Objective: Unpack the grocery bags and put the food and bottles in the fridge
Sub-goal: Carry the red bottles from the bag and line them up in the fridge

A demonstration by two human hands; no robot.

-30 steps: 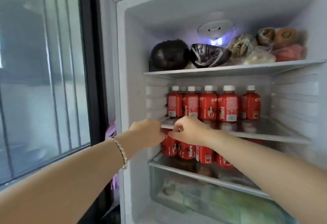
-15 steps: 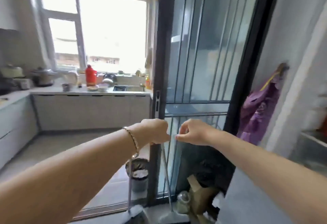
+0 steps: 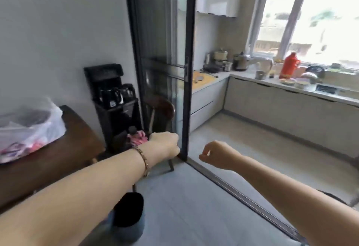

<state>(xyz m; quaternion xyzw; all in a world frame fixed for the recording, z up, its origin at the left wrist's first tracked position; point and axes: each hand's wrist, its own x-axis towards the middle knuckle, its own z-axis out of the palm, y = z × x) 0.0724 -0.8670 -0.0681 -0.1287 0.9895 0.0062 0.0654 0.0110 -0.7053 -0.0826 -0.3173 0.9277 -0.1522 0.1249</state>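
nearest, low in view, a blurred dark cylindrical bin point(image 3: 129, 212) with a grey-blue wall stands on the pale floor, partly hidden by the left forearm; a thin metal link bracelet point(image 3: 142, 160) circles that wrist; the left hand point(image 3: 165, 144) is balled into a fist, back toward the camera, nothing seen in it; the right hand point(image 3: 215, 153), apart from it, has curled fingers with thumb tip meeting forefinger, nothing visible between them; at far left a translucent white plastic grocery bag point(image 3: 29, 127) sits slumped and bulging on the dark brown wooden table point(image 3: 73, 148), a dark round item up top and red and pink packets lower down, all blurred; behind, a black stand point(image 3: 116, 113) holds a black kettle point(image 3: 110, 95); a dark wooden chair point(image 3: 162, 112) stands by the black-framed sliding glass door point(image 3: 165, 51); beyond, on the pale kitchen counter point(image 3: 272, 81), a red flask point(image 3: 289, 67) stands among metal pots point(image 3: 240, 61) and bowls point(image 3: 301, 84)
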